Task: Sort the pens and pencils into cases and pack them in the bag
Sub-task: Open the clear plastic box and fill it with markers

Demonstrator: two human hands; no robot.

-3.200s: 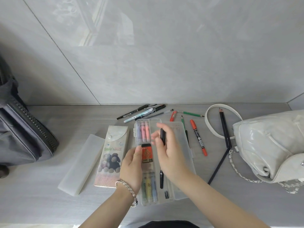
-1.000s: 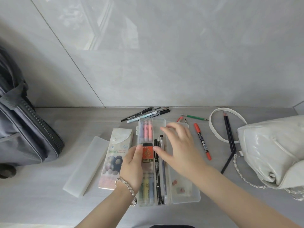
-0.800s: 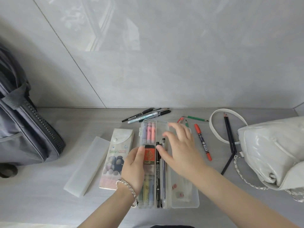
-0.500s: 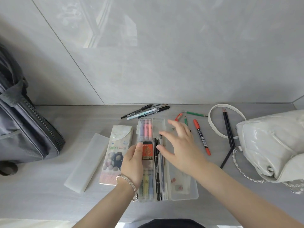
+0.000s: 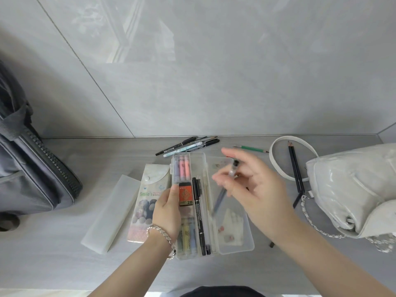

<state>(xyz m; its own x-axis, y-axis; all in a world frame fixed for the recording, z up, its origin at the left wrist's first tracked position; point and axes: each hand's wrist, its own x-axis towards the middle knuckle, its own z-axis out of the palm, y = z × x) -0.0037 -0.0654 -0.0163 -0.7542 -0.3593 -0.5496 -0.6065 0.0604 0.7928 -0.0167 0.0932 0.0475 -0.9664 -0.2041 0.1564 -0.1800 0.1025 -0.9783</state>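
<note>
A clear plastic case (image 5: 194, 256) lies open in front of me, its lid (image 5: 246, 246) folded out to the right. Inside are pink highlighters (image 5: 182, 168), an orange 2B box (image 5: 185, 194), a black marker (image 5: 198, 213) and pastel highlighters (image 5: 188, 234). My left hand (image 5: 167, 209) grips the case's left edge beside the orange box. My right hand (image 5: 257, 189) hovers over the lid and pinches a blurred clear pen (image 5: 220, 196) with a black cap, tilted. Loose pens (image 5: 188, 145) lie behind the case.
A green pencil (image 5: 250, 148) and two black pencils (image 5: 295, 166) lie at the back right by a white bag (image 5: 353, 189) with a chain strap. A bear-printed case (image 5: 147, 200) and a frosted case (image 5: 111, 213) lie left. A grey backpack (image 5: 32, 168) stands far left.
My right hand had its fingers spread over the pens in the case; now it is raised and holds a clear pen at a tilt. My left hand has stayed on the case.
</note>
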